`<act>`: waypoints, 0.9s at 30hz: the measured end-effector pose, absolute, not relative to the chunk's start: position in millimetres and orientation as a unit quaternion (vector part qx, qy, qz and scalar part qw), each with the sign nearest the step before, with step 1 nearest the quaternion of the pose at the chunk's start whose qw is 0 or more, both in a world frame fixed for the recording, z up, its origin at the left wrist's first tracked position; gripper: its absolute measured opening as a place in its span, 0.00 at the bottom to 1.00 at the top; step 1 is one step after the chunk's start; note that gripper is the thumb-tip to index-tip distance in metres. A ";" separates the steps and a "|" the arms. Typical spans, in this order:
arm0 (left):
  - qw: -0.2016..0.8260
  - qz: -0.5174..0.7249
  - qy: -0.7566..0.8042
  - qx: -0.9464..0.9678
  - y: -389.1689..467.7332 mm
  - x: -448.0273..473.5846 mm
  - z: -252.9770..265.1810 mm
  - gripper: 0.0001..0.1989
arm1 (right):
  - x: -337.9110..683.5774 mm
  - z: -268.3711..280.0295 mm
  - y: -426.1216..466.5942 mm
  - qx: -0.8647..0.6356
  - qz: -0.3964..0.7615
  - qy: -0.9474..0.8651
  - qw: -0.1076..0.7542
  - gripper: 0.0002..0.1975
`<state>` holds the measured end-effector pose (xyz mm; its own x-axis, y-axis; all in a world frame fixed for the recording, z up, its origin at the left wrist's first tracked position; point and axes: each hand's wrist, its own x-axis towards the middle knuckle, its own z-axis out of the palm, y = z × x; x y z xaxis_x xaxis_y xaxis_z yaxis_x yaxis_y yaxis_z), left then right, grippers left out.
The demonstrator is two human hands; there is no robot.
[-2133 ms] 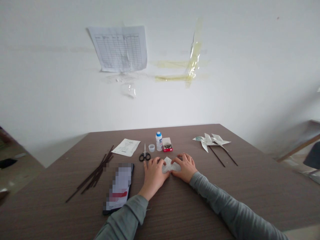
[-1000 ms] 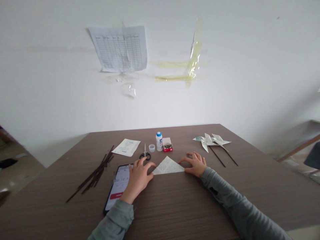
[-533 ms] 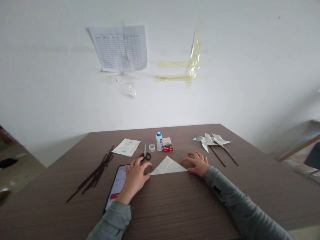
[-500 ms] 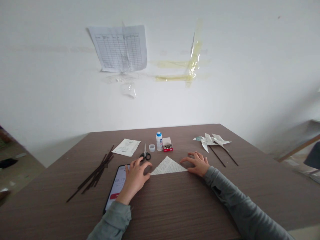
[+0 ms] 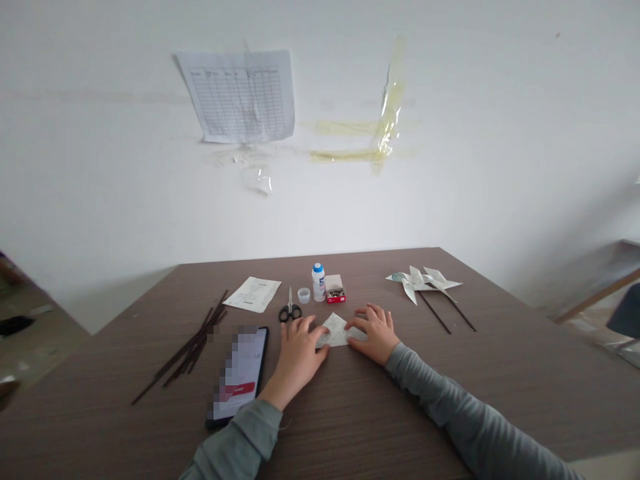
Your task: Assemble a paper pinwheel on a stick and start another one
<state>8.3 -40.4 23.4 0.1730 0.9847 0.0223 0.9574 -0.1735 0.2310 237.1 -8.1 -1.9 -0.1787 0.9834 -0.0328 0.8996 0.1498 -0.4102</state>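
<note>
A printed sheet of paper, folded into a triangle with its point away from me, lies flat on the brown table. My left hand rests on the triangle's left corner, thumb and fingers spread. Over the right corner lies my right hand, its fingers also apart and touching the paper. Both corners are covered by the hands. Just beyond the left fingertips are black-handled scissors. A white bottle with a blue cap and a red box of small metal pieces stand behind the paper.
Left of me lie a phone, a bundle of dark sticks and some paper sheets. A small clear cup stands beside the bottle. Two paper pinwheels on sticks lie at the right. A wall rises behind the table.
Both hands have moved inward along the folded paper, the left going right and the right going left. They now cover its corners, and more of the phone shows.
</note>
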 end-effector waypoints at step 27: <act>0.115 0.075 0.667 0.732 -33.7 -1.4 32.0 0.20 | 242.3 7.2 -4.6 -0.682 0.181 -0.704 0.077 0.27</act>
<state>-1.4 -33.7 32.0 0.0978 0.9942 -0.0438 0.9596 -0.0826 0.2689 242.3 -4.6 7.2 -0.0577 0.9888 -0.1373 0.9330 0.0045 -0.3598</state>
